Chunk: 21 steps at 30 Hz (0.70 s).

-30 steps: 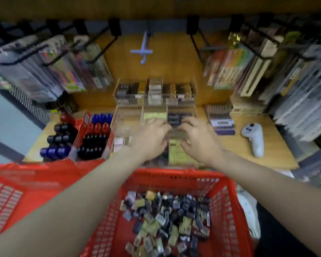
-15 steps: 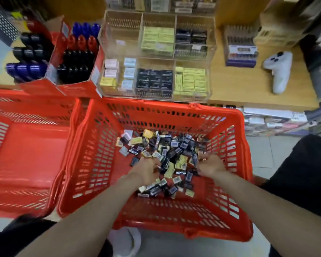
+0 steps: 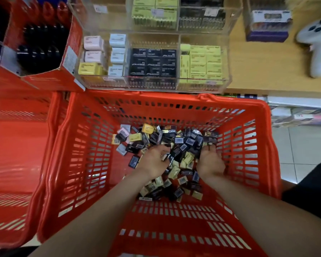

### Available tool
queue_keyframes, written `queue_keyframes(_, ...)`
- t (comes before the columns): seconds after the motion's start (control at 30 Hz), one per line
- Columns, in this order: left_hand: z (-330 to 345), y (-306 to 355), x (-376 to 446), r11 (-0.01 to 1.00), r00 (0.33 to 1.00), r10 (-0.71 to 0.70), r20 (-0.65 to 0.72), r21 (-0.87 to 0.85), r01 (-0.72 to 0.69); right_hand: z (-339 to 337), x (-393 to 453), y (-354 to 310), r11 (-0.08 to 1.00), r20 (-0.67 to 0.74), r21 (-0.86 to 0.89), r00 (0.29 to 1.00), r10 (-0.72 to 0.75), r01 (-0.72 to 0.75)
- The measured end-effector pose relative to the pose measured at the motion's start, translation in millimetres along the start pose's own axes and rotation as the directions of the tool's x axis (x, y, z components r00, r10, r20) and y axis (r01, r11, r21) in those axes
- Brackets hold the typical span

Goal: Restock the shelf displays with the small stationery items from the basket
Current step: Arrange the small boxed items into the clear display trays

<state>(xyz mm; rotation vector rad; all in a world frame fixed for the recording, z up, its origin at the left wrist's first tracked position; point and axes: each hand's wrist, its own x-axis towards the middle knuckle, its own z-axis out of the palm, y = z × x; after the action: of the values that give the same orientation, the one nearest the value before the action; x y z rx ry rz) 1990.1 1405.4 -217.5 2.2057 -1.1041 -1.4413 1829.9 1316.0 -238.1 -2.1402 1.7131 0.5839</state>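
Fingers of both the left hand (image 3: 154, 160) and right hand (image 3: 210, 162) curl into the small packets (image 3: 180, 145) in the red basket (image 3: 78, 164); any grip is hidden. Forearms reach down from the near edge. Packet labels are too blurred to read.

- I see a basket (image 3: 263, 145) in the middle, with a heap of small packs (image 3: 174, 145) lying in it.
- My left hand (image 3: 154, 160) rests on the heap at its 8 o'clock side.
- My right hand (image 3: 210, 162) rests on the heap at its 4 o'clock side, well apart from the left one.
- A second basket (image 3: 17, 164) stands just beside the first, at 9 o'clock.
- A clear tray with boxes (image 3: 152, 60) sits on the shelf (image 3: 258, 67) at 12 o'clock, behind the basket.
- A box of pens (image 3: 39, 43) stands at 10 o'clock, touching the tray's left side.
- A game controller (image 3: 317, 43) lies on the shelf at 2 o'clock.
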Motion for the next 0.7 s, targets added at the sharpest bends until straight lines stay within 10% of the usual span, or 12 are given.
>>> queue_keyframes(0.17,6.2,10.6,-9.3,0.932,0.993,-0.119,-0.027,-0.348,0.102,-0.2,-14.7,13.3,0.840,0.026,0.543,1.000,-0.011,-0.005)
queue_keyframes(0.23,9.2,20.0,-14.6,0.843,0.987,-0.158,0.012,-0.519,0.141,-9.3,-23.1,12.6,0.458,0.250,0.858,0.968,0.021,-0.231)
queue_keyframes(0.33,15.8,31.4,-22.2,0.686,0.978,-0.148,0.149,-0.697,0.210,-22.8,-32.9,7.2,-0.001,0.452,0.889,0.876,-0.168,-0.458)
queue_keyframes(0.5,18.6,31.1,-23.6,0.524,0.971,-0.187,0.148,-0.821,0.226,-35.3,-28.4,0.7,0.135,0.443,0.896,0.840,-0.314,-0.422)
queue_keyframes(0.63,12.0,20.1,-20.2,0.442,0.956,-0.244,0.163,-0.859,0.259,-30.4,-4.4,16.2,0.784,0.120,0.617,0.993,-0.017,-0.061)
queue_keyframes(0.7,9.5,18.1,-18.1,0.408,0.958,-0.239,0.159,-0.879,0.248,-21.6,2.4,17.0,0.888,0.039,0.458,0.999,0.008,-0.025)
